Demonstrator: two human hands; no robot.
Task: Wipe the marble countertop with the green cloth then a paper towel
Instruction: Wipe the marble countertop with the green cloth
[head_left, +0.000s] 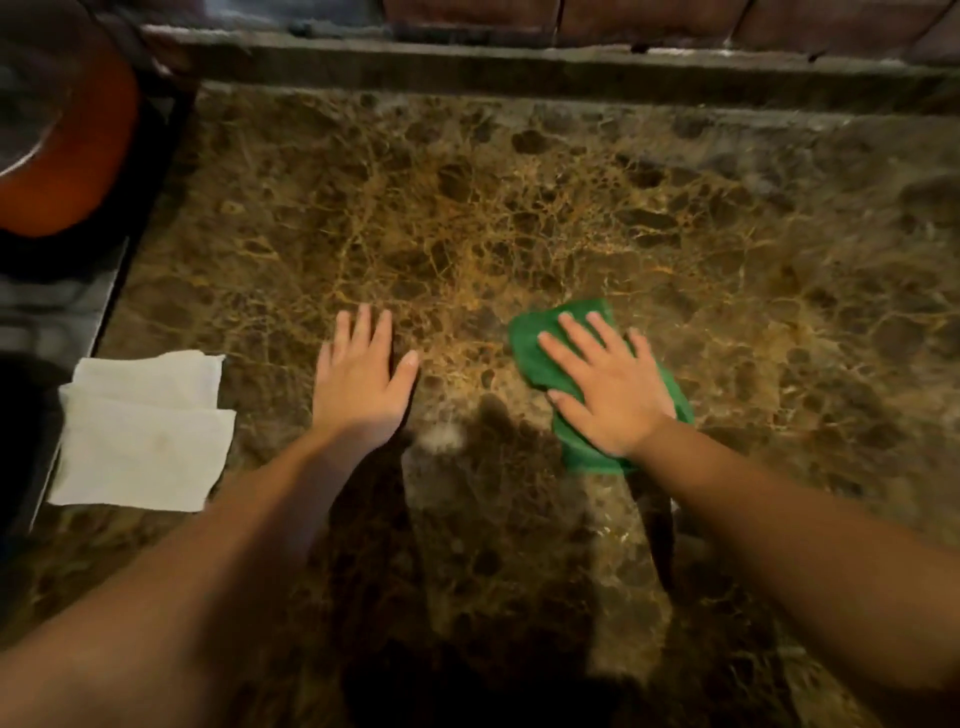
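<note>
Right hand flat on green cloth, fingers spread and pressed down, palm covering most of it. Cloth bunched under the palm, long axis running from near right to far left; green edges showing beyond the fingertips and behind the wrist. Sits right of centre on the marble countertop, in the near half.

Left hand flat on bare marble just left of the cloth, apart from it. Fingers close together, thumb out to the side, nothing held. Reads as bracing.

Paper towels at the left edge of the counter, folded white sheets overlapping, long side running near to far. Well left of the left hand, past its little-finger side; far from the right hand. Left hand clearly the nearer for the later pick-up.

Orange rounded object off the counter at far left, blurred; cannot tell what.

Judgement: cloth stage under way, towel stage not begun. Far half of the counter lies ahead of the right fingertips, so next stroke likely forward or sideways.
</note>
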